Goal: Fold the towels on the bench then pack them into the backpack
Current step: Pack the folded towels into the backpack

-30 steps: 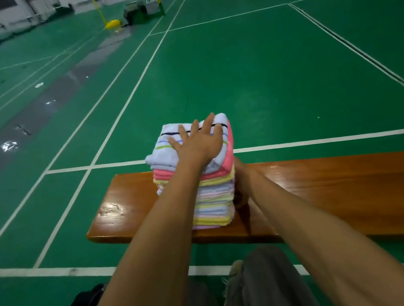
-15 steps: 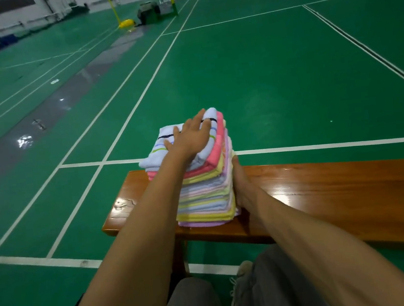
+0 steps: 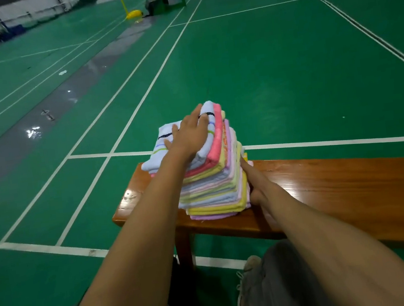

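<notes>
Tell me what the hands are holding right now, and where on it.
The towel stack: left hand flat on top, right hand against its right side. No curled grip visible.

Left hand [image 3: 189, 135] flat atop towel stack [image 3: 213, 189] on bench [image 3: 341, 185]; right hand [image 3: 257, 184] against stack's side

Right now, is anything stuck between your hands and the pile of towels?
No. The left hand lies flat on the towel stack, and the right hand presses its side. Nothing visible sits between.
</notes>
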